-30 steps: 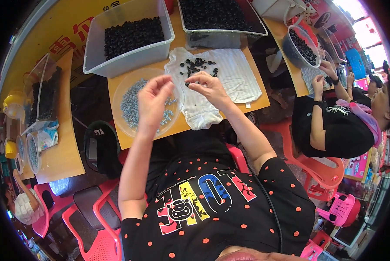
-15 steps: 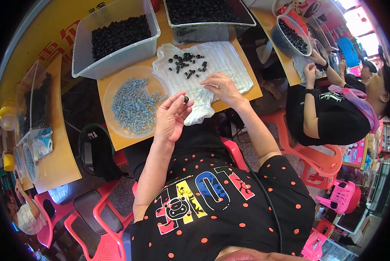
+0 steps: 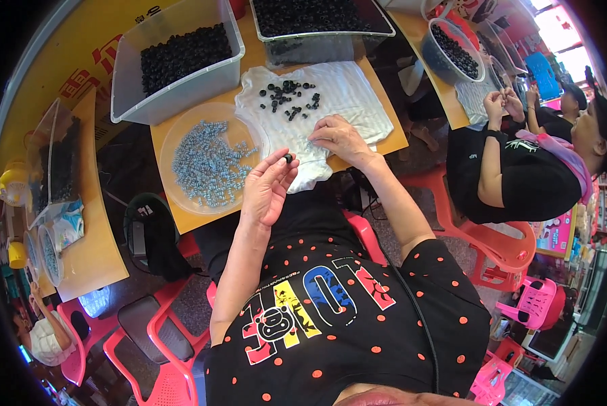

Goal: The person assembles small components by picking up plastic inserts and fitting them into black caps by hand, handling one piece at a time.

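My left hand [image 3: 268, 191] is closed, with a small round black part [image 3: 288, 158] pinched between thumb and fingertips. Over the white cloth [image 3: 357, 101] is my right hand [image 3: 344, 141], thumb and fingers drawn together at the cloth's near side. Whatever lies between those fingertips is too small to make out. Several loose black parts [image 3: 288, 95] lie scattered on the cloth beyond both hands. To the left, a round clear tray [image 3: 170, 193] holds a heap of small blue-grey pieces [image 3: 208, 159] that look like springs.
Two clear plastic bins, one at the back left [image 3: 175, 84] and one at the back middle [image 3: 317, 49], hold many black parts. A co-worker [image 3: 533, 162] sits at the right, beside a bucket [image 3: 452, 57] of black parts. Red chairs [image 3: 158, 345] stand at the lower left.
My right hand has come down slightly and its fingers have closed together. My left hand still pinches the black part. The co-worker's hands have come together.
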Available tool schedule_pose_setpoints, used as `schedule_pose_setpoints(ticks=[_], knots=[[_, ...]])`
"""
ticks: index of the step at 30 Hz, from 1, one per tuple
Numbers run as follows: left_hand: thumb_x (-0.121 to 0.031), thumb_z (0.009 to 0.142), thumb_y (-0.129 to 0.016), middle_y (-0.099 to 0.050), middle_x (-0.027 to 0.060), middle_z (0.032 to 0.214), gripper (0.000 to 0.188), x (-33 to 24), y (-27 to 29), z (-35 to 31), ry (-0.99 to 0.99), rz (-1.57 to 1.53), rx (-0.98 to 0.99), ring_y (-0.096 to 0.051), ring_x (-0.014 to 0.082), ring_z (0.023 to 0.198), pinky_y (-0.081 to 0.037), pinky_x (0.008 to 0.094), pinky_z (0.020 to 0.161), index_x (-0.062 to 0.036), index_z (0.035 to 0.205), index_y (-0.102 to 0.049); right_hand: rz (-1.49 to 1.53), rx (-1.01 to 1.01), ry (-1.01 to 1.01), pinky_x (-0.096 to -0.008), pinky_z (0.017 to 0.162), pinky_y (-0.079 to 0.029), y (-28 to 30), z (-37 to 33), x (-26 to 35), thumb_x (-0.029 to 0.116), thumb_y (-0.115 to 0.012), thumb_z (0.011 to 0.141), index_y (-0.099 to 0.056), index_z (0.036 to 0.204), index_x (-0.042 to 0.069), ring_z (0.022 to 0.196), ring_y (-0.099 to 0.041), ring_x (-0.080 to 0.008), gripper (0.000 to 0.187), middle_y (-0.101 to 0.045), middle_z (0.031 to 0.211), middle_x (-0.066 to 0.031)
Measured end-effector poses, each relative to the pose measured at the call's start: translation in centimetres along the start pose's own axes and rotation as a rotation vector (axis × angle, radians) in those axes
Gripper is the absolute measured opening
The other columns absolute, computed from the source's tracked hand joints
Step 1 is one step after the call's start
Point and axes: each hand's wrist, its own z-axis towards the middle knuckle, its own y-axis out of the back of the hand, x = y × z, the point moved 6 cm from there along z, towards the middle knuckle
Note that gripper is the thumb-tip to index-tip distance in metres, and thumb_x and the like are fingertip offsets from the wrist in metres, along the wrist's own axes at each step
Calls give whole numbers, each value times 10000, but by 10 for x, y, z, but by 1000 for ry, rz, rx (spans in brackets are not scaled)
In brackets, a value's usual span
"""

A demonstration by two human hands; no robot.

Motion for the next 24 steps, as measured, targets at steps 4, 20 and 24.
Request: schedule_pose_setpoints(ticks=[4, 20, 24], knots=[[-20, 896, -587, -641, 150, 1046, 285, 1, 5, 1, 6, -12, -11, -646, 204, 942, -553, 287, 834, 47, 1173, -563, -3, 0, 19, -348, 846, -470, 0, 0, -1, 146, -719, 747, -704, 878, 111, 952, -574, -236, 137, -617, 949, -43], [-32, 892, -612, -639, 119, 1006, 220, 3, 7, -2, -16, -6, -23, -645, 190, 920, -556, 280, 823, 19, 1106, -589, 330, -50, -191, -330, 843, -469, 15, 5, 46, 139, -699, 799, -685, 864, 63, 948, -595, -220, 101, -639, 932, -55], [-34, 881, -630, -663, 109, 972, 202, 2, 2, -3, -38, 2, -12, -663, 182, 874, -561, 279, 798, 14, 1076, -617, 406, 43, -175, -299, 826, -476, 20, 8, 83, 107, -698, 810, -685, 880, 52, 940, -611, -173, 90, -649, 923, -47]])
